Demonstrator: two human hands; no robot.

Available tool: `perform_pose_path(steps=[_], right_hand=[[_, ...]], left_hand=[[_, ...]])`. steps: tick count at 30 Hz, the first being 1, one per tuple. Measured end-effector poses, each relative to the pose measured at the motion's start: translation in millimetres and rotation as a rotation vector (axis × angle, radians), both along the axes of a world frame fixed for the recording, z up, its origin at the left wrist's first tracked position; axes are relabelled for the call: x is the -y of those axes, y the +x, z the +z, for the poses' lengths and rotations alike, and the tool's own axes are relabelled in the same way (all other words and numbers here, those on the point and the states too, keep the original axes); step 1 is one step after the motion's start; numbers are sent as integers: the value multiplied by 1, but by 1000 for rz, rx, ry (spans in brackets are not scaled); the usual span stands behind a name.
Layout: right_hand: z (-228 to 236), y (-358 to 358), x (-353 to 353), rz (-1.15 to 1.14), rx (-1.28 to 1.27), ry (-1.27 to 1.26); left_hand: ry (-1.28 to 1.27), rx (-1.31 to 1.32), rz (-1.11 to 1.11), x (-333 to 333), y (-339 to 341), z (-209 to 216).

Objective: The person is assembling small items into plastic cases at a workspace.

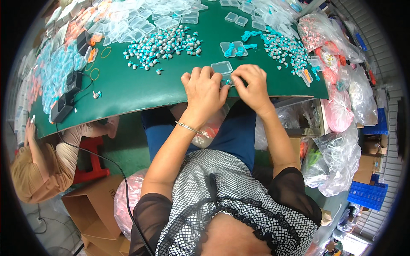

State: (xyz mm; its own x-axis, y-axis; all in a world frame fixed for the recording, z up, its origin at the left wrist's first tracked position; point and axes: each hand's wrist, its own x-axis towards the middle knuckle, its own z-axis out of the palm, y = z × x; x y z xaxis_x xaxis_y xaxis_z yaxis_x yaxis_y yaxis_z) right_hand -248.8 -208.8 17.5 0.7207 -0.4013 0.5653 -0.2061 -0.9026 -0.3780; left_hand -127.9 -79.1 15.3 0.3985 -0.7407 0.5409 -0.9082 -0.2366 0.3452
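At the table's near edge, both my hands work over a small clear plastic case [221, 67] whose lid stands open beyond my fingers. My left hand [202, 90] is closed about the case's left side, thumb toward its front. Close by on the right, my right hand [252, 87] has thumb and fingers pinched at the case's right side. A bit of a small teal piece [227, 82] shows between the hands; my fingers hide the rest. Just beyond lies another open clear case [233, 49] with teal cords in it.
A heap of teal-and-grey plug-like pieces [164, 46] lies beyond my left hand, with another teal-and-white heap [287, 49] at right. Clear cases [141, 23] pile at the back. Black boxes [68, 94] with a cable stand at left. Another person [38, 166] sits there.
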Motion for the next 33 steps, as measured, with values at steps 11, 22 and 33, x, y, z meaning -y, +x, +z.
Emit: perform_pose_path(steps=[11, 22, 33], right_hand=[[15, 57, 76, -70, -334, -367], [14, 41, 81, 33, -83, -192], [-1, 3, 11, 129, 209, 377]], left_hand=[[114, -55, -108, -2, 7, 8], [115, -99, -137, -3, 11, 7], [119, -158, -132, -1, 14, 5]])
